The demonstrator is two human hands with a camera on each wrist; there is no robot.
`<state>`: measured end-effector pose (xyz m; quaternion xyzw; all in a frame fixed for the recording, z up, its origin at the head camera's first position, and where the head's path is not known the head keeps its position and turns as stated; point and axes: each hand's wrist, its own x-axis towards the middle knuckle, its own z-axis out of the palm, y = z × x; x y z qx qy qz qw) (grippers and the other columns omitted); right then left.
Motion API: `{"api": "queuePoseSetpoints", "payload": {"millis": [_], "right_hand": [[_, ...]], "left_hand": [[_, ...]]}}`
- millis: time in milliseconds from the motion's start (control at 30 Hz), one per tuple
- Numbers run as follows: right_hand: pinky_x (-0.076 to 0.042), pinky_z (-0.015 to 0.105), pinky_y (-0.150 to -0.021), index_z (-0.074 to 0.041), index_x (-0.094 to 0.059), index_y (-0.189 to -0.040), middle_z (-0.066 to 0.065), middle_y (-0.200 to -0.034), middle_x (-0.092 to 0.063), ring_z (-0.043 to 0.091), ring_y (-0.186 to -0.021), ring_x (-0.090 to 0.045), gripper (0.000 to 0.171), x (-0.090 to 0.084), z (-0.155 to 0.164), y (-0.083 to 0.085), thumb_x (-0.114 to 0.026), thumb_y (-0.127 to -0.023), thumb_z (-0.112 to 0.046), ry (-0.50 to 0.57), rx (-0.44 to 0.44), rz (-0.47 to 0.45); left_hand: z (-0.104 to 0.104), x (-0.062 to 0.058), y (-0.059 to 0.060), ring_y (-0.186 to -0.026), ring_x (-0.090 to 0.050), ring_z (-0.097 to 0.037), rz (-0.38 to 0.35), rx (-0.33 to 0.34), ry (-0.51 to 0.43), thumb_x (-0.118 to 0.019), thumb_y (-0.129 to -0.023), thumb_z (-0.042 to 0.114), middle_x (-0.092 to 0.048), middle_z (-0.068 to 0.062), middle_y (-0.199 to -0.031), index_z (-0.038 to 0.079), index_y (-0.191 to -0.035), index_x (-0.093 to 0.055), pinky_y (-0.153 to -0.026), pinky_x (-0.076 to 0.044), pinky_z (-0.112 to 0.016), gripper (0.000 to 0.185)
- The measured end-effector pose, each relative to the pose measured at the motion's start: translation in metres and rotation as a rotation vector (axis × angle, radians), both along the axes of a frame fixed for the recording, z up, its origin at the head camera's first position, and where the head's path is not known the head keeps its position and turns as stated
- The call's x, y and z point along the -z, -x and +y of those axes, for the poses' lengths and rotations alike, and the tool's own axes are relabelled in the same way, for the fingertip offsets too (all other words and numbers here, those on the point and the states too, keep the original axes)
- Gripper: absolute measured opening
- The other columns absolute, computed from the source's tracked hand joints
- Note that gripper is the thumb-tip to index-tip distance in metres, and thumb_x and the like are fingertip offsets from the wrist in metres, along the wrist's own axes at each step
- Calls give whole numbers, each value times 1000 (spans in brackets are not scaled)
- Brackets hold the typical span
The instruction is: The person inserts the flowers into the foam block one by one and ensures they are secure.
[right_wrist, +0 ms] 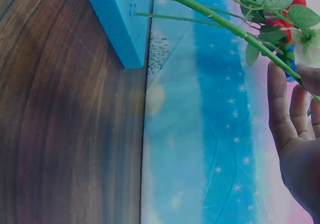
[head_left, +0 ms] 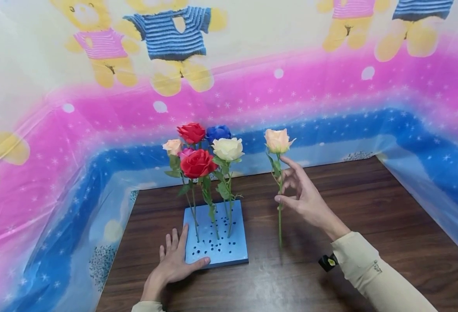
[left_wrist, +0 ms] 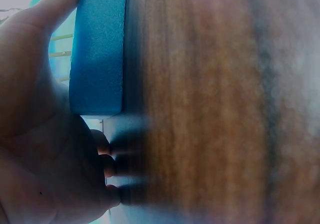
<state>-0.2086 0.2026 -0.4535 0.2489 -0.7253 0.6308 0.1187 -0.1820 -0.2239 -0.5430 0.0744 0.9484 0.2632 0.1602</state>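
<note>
A blue foam block [head_left: 217, 236], pierced with rows of small holes, is shown on the near left part of a dark wooden table [head_left: 369, 208], with several artificial roses [head_left: 198, 162] already standing upright in its far half. The block is steadied by the left hand [head_left: 174, 260], which is laid flat against its near left corner with the fingers straight and the thumb along the near edge, apparently so that the foam cannot slide. To the right of the block and apart from it, a peach rose [head_left: 277, 141] is held upright, its stem tip seemingly resting on the table. The stem is pinched lightly at mid-height between thumb and fingertips of the right hand [head_left: 304, 197], so the bloom stands above the grip and the bare lower stem hangs below it.
</note>
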Motion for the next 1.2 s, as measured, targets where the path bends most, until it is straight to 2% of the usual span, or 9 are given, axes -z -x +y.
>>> {"api": "queuePoseSetpoints", "payload": {"millis": [200,533,767,1000,1200], "right_hand": [[-69,48,-68,-24,-28,-177,14,-129,-58,25,-96,-65,109,-10,-9,-3,-77,-92,22,9,-20,56],[-68,42,-66,-28,-25,-178,10,-131,-57,23,-97,-68,108,-31,-35,-12,-77,-96,17,-35,-75,130],[-67,42,-63,-34,-25,-178,9,-132,-58,25,-98,-68,108,-39,-59,-13,-78,-97,14,-30,-116,94],[-68,45,-68,-28,-32,-175,14,-131,-57,26,-101,-67,100,-37,-87,-15,-81,-96,11,-16,-163,67],[-69,45,-71,-21,-38,-170,17,-131,-58,31,-103,-66,88,-41,-114,-18,-79,-99,9,9,-269,23]], "left_hand": [[0,0,1,-166,15,-59,-3,-1,4,-75,-92,77,12,-35,-181,16,-181,1,-126,4,-85,132],[-2,1,1,-166,17,-57,-12,3,-11,-75,-92,79,13,-33,-181,19,-181,4,-126,6,-84,133],[-4,4,2,-166,18,-57,-14,1,-12,-75,-92,79,14,-33,-181,21,-181,5,-126,7,-83,133],[-3,3,1,-166,17,-57,-11,4,-16,-75,-92,79,12,-34,-181,20,-181,4,-126,6,-84,133],[-3,1,1,-166,17,-58,-12,-3,-19,-75,-92,79,11,-35,-180,20,-181,3,-126,5,-84,132]]}}
